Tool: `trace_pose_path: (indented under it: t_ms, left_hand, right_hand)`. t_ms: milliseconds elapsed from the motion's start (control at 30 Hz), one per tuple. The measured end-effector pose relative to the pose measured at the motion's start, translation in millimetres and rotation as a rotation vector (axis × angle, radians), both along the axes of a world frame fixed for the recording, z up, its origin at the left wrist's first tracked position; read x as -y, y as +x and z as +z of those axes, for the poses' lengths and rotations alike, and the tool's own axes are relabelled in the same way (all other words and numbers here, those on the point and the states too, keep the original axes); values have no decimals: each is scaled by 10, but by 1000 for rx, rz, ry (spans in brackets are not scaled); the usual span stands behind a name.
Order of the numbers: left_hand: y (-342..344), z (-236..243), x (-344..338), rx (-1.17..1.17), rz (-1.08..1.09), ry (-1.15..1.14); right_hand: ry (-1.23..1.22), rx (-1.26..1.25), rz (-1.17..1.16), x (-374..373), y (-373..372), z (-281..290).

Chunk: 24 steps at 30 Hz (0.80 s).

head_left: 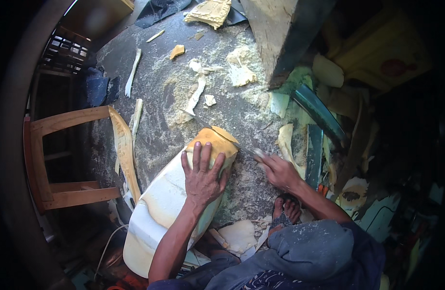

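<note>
A long white foam cushion (157,200), shaped like a seat pad, lies slantwise before me, its far end yellowed. My left hand (203,174) presses flat on it near that end, fingers spread. In my right hand (279,170) is the handle of a long thin knife (244,148), gripped to the right of the cushion. The blade runs across the yellowed end, and its tip sticks out past the far left side. Beyond the blade, a thin yellowish foam slice (226,134) stands partly separated; its lower edge is hidden.
Foam crumbs and scraps (242,75) litter the dark floor (155,72). A wooden frame (82,116) stands at the left, a wooden post (273,38) at the far right. Dark curved pieces (321,113) lie on the right. My sandalled foot (287,209) is below my right hand.
</note>
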<state>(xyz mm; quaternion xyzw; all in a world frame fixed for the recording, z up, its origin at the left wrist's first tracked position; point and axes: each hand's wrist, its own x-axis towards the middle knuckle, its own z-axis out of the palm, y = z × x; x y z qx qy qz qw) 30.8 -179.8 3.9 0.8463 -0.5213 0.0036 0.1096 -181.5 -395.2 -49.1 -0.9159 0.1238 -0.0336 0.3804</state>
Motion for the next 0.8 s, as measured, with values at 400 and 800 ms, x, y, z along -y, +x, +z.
trace_pose_path:
  t_ms: [400,800]
  left_hand:
    - [-5,-24,-63,-18,32,-42]
    - [456,640,488,-183,-112,548]
  right_hand:
    - [72,-83,-135,5,-907,140]
    - [43,-110,-435,-189,-1463,259]
